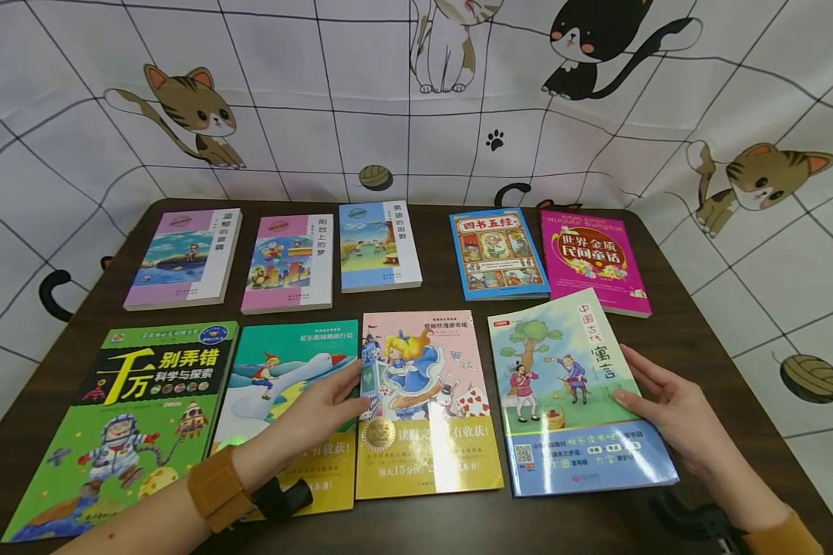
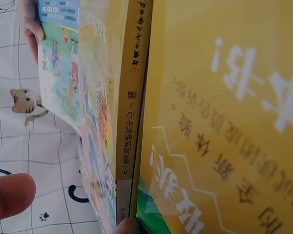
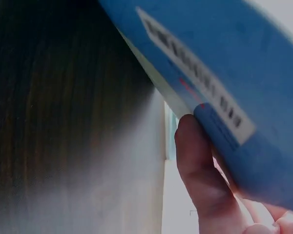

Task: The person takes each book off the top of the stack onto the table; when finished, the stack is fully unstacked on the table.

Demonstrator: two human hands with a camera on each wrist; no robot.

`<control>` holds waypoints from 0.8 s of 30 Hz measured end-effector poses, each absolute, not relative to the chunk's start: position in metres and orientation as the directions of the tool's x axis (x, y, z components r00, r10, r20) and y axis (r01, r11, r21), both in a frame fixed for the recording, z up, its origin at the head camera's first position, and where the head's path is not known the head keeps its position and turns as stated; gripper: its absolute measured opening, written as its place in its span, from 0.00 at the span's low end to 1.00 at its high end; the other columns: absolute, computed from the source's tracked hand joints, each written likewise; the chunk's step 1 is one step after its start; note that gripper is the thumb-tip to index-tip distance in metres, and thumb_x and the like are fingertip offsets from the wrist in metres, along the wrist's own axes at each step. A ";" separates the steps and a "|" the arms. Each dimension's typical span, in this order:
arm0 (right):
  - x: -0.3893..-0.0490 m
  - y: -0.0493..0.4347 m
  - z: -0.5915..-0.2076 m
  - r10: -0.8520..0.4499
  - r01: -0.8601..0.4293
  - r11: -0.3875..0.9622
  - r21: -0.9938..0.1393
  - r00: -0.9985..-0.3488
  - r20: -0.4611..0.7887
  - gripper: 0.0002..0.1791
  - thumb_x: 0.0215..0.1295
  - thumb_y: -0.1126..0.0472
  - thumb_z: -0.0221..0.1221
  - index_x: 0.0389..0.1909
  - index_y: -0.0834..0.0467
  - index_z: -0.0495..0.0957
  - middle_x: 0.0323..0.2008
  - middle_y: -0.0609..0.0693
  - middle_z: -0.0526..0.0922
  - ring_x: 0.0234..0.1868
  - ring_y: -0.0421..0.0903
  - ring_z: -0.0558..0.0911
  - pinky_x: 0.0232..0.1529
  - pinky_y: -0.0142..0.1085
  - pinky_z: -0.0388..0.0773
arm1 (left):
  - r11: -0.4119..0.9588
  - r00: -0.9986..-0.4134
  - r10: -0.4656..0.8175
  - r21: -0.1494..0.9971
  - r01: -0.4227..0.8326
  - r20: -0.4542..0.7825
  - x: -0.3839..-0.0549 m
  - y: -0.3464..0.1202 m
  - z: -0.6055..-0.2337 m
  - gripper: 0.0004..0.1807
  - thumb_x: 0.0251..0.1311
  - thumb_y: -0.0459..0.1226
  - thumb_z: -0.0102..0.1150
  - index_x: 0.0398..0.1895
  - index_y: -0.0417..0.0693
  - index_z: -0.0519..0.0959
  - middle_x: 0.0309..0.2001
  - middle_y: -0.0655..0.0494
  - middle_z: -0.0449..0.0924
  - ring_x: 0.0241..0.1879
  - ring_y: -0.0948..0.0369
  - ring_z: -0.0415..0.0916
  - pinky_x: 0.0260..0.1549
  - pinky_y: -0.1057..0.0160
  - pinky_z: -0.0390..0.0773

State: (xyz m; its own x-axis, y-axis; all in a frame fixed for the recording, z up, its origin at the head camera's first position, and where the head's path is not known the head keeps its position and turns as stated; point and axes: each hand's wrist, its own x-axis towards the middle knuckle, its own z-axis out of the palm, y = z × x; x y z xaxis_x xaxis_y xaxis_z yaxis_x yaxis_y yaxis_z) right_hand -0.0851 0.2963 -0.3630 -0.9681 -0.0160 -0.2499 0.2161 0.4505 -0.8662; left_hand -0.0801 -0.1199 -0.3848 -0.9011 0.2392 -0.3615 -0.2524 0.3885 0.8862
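Note:
My right hand (image 1: 687, 412) grips the right edge of a green-and-blue fable book (image 1: 576, 401), thumb on the cover and fingers beneath. That edge is tilted up off the table; its barcoded blue back cover (image 3: 185, 63) shows in the right wrist view. At the left edge of a pink-and-yellow storybook (image 1: 426, 455) is my left hand (image 1: 319, 408), reaching across a teal-and-yellow book (image 1: 298, 339). In the left wrist view a fingertip (image 2: 128, 226) meets the pink book's spine, while the thumb (image 2: 12, 195) stands apart from it.
A green science book (image 1: 111, 432) lies at the front left. Along the back of the dark table (image 1: 430, 285) are several more books, including a blue one (image 1: 500, 254) and a magenta one (image 1: 593, 262). Behind hangs a white cat-print cloth (image 1: 284, 92).

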 end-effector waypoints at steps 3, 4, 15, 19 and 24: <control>-0.088 0.296 -0.368 -0.008 0.217 0.464 -0.859 -0.969 -0.249 0.39 0.55 0.52 0.58 0.66 0.52 0.50 0.62 0.62 0.54 0.33 0.47 0.80 0.28 0.40 0.77 | 0.395 -0.901 0.238 0.883 -0.253 -0.364 -0.080 -0.120 -0.385 0.35 0.58 0.39 0.52 0.66 0.43 0.49 0.65 0.48 0.49 0.62 0.56 0.51 0.52 0.56 0.62; -0.089 0.294 -0.370 -0.005 0.218 0.470 -0.855 -0.968 -0.250 0.40 0.55 0.52 0.58 0.66 0.52 0.50 0.62 0.62 0.55 0.33 0.47 0.80 0.28 0.40 0.77 | 0.398 -0.901 0.236 0.882 -0.253 -0.365 -0.080 -0.120 -0.385 0.35 0.58 0.39 0.52 0.66 0.43 0.49 0.65 0.48 0.49 0.62 0.56 0.51 0.52 0.56 0.62; -0.097 0.291 -0.376 0.035 0.183 0.691 -0.699 -0.975 -0.220 0.40 0.53 0.44 0.56 0.64 0.57 0.56 0.56 0.63 0.65 0.48 0.55 0.73 0.30 0.32 0.73 | 0.392 -0.899 0.239 0.884 -0.255 -0.366 -0.080 -0.118 -0.384 0.36 0.57 0.41 0.53 0.66 0.43 0.50 0.64 0.48 0.51 0.61 0.56 0.51 0.52 0.56 0.61; -0.097 0.292 -0.380 -0.004 0.161 0.724 -0.670 -0.971 -0.237 0.37 0.55 0.47 0.56 0.63 0.60 0.57 0.55 0.63 0.66 0.50 0.57 0.71 0.35 0.33 0.71 | 0.392 -0.897 0.236 0.881 -0.265 -0.375 -0.080 -0.118 -0.383 0.36 0.57 0.41 0.53 0.66 0.44 0.49 0.64 0.48 0.50 0.62 0.55 0.50 0.53 0.55 0.61; -0.097 0.290 -0.381 -0.031 0.141 0.735 -0.663 -0.970 -0.242 0.35 0.56 0.53 0.57 0.61 0.65 0.59 0.54 0.65 0.66 0.43 0.54 0.77 0.36 0.39 0.75 | 0.393 -0.897 0.233 0.880 -0.267 -0.376 -0.080 -0.119 -0.383 0.36 0.57 0.42 0.53 0.66 0.44 0.49 0.64 0.48 0.51 0.62 0.56 0.51 0.52 0.56 0.61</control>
State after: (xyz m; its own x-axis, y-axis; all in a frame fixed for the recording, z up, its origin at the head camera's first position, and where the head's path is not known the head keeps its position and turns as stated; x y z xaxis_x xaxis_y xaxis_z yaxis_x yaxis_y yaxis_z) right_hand -0.0969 0.2898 -0.3813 -0.9699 -0.0313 -0.2415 0.1415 0.7350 -0.6632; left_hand -0.0798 -0.1188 -0.3828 -0.8968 0.2328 -0.3762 -0.2672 0.3927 0.8800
